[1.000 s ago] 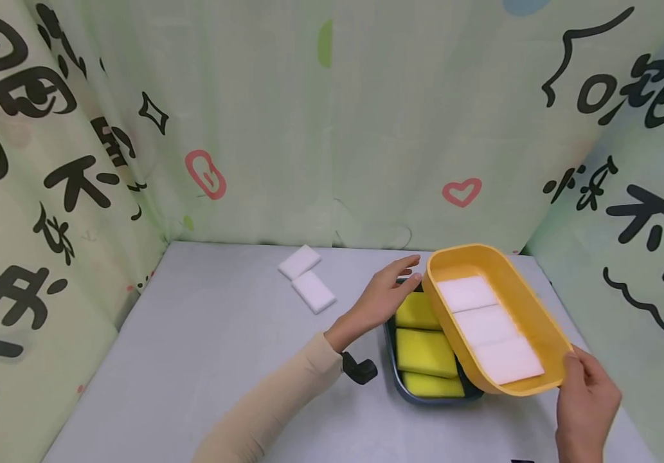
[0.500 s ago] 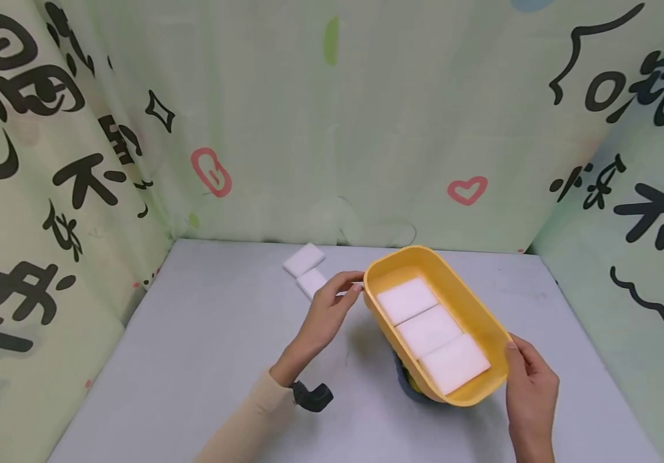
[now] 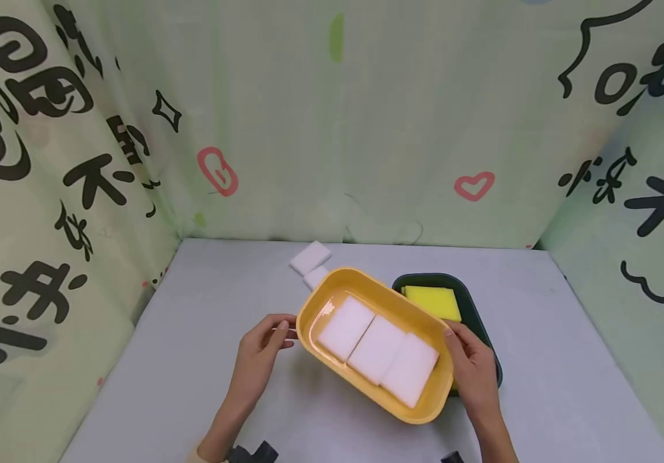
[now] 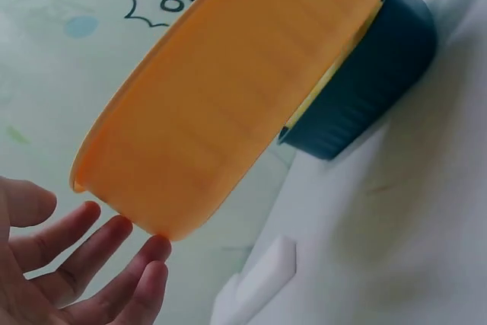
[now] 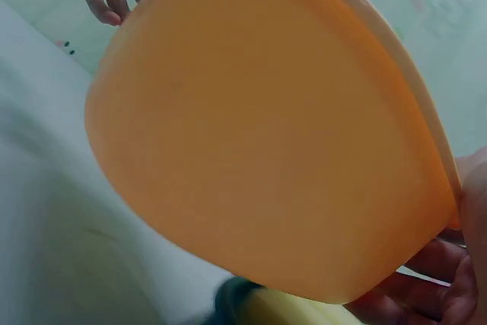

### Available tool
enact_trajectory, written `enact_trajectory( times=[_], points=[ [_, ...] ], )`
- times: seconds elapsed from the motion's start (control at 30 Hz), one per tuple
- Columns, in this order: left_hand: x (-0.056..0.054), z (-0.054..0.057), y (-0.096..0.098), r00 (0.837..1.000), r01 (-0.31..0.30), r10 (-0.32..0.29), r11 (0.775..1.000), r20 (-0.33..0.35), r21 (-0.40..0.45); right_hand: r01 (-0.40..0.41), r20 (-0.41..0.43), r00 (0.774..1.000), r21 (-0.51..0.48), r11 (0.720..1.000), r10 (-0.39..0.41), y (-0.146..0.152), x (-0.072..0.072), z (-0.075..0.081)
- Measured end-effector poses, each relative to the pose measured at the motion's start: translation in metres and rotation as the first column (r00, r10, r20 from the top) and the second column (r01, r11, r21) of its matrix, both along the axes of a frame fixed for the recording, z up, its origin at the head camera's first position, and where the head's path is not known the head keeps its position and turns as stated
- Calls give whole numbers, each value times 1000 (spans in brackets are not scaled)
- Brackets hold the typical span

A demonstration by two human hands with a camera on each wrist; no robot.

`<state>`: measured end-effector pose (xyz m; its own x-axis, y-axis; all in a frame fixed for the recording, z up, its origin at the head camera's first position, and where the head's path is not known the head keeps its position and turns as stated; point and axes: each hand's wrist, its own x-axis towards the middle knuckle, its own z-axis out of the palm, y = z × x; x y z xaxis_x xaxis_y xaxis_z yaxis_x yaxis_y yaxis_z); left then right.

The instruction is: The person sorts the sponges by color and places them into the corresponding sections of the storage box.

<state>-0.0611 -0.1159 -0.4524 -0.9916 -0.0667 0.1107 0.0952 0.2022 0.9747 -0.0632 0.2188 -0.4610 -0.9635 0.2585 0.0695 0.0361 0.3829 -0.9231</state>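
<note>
A yellow plastic basin [image 3: 332, 379] hangs tilted above the table in the head view, with three white sponges [image 3: 379, 347] side by side inside. My right hand [image 3: 473, 370] grips its right end, thumb over the rim and fingers beneath. At the opposite end is my left hand [image 3: 262, 354]; its fingertips [image 4: 156, 249] touch the outer wall in the left wrist view, while the thumb stands apart from the rim. Behind the yellow one, a dark green basin [image 3: 484, 334] sits on the table, partly covered, with yellow sponges [image 3: 432, 301] in it.
Two white sponges lie near the table's back edge; the farther white sponge [image 3: 310, 257] shows whole, the nearer is partly hidden behind the yellow basin. Printed curtains [image 3: 274, 128] enclose the table [image 3: 193, 360] at the back and both sides.
The yellow basin has moved left and nearer, off the dark green basin, and turned more crosswise. My right hand travelled with it; my left hand came left to its far end.
</note>
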Motion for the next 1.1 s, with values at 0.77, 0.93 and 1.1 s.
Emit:
enact_trajectory(
  times=[0.77, 0.93, 1.1],
  points=[
    [60, -40, -54, 871, -277, 346, 932, 348, -235, -235, 35, 970, -87, 968, 239, -94, -21, -31],
    [65, -45, -54, 845, -252, 353, 925, 402, -283, -213, 68, 973, -126, 969, 222, -102, -19, -39],
    [65, -47, -52, 840, -248, 366, 915, 401, -317, -187, 132, 968, -192, 963, 214, -105, -20, -46]
  ],
)
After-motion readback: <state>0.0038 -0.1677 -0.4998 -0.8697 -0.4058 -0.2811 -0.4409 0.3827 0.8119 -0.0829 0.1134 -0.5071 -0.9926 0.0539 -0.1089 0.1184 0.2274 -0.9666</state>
